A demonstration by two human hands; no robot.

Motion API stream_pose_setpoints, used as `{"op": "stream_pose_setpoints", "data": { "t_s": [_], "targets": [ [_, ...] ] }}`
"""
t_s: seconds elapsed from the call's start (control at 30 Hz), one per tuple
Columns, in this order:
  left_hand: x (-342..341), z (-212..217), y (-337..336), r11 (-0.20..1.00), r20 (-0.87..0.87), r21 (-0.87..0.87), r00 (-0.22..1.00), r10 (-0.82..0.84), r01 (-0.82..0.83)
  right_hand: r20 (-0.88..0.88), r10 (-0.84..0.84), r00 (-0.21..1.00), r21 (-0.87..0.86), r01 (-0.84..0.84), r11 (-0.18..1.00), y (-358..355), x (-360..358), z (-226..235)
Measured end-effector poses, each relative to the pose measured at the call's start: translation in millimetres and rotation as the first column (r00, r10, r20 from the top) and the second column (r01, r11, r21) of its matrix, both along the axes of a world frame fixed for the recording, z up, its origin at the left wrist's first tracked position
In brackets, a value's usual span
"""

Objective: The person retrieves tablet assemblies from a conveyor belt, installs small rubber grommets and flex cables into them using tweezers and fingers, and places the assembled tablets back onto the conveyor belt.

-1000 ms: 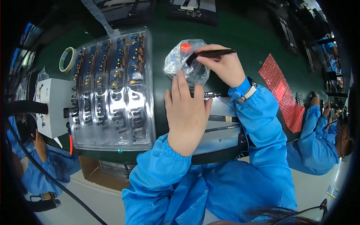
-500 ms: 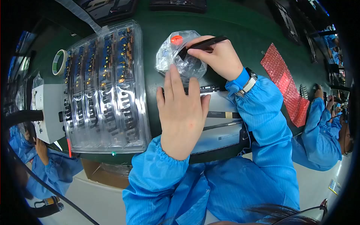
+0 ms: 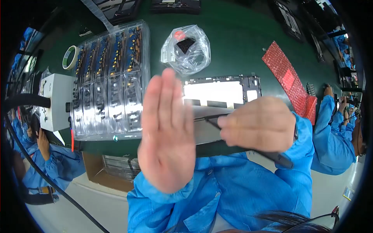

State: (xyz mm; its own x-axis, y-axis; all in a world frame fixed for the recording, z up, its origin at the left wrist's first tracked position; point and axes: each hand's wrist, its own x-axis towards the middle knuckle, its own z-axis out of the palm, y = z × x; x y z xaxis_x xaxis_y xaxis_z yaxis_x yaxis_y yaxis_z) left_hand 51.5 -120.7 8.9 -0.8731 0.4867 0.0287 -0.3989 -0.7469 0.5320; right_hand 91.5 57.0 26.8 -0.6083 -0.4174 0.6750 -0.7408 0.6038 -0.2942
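Observation:
My left hand (image 3: 166, 136) is raised with its palm facing up and its fingers stretched out, holding nothing; it is slightly blurred. In my right hand (image 3: 262, 124) is a pair of black tweezers (image 3: 280, 158), their thin end pointing left. Both hands are above the near part of a flat device frame (image 3: 252, 83), black-edged with a bright white area and grey panels nearer me, partly hidden by my hands. Beyond it lies a clear plastic bag (image 3: 200, 58) with a round orange sticker (image 3: 179, 35) and a black patch (image 3: 185, 45) on it.
Left stands a clear blister tray (image 3: 132, 105) of blue circuit boards, beside a tape roll (image 3: 70, 57) and a white box (image 3: 58, 103). Red bubble wrap (image 3: 289, 77) lies right. Black device parts (image 3: 176, 6) lie at the back. Co-workers in blue sit on both sides.
Both hands have come back toward me from the bag, the right one carrying the tweezers. My left hand has turned palm up. The bag and the device frame are now uncovered.

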Motion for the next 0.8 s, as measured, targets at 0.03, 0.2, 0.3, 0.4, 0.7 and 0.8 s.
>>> {"op": "stream_pose_setpoints", "data": {
  "t_s": [0.03,0.2,0.3,0.4,0.7,0.8],
  "targets": [
    [0.8,-1.2,2.3,1.000,-0.008,0.004,1.000,-0.006,0.006,-0.008,-0.006,1.000,0.004,0.006,1.000,-3.8,8.1,1.7],
    [13.7,-11.6,-4.5,0.927,0.259,0.345,0.934,-0.246,0.148,0.013,0.018,1.000,0.045,-0.019,0.999,-22.0,28.3,5.2],
    [35.7,-39.2,-41.6,0.877,0.177,0.468,0.961,-0.213,0.108,0.135,0.098,0.986,-0.154,-0.077,0.985,-51.4,36.9,0.5],
    [34.5,-62.5,-89.8,0.895,0.215,0.445,0.973,-0.088,-0.018,0.429,0.325,0.843,-0.642,0.032,0.766,-92.5,38.4,-22.8],
    [3.2,-115.4,-315.4,0.889,-0.076,0.183,0.896,0.438,-0.419,0.392,0.917,0.069,-0.804,0.510,0.305,-354.9,-51.0,-80.9],
    [-4.4,-136.7,-378.5,0.803,-0.049,0.005,0.802,0.595,-0.596,0.449,0.893,0.008,-0.773,0.505,0.384,-405.7,-71.0,-89.5]
  ]
}}
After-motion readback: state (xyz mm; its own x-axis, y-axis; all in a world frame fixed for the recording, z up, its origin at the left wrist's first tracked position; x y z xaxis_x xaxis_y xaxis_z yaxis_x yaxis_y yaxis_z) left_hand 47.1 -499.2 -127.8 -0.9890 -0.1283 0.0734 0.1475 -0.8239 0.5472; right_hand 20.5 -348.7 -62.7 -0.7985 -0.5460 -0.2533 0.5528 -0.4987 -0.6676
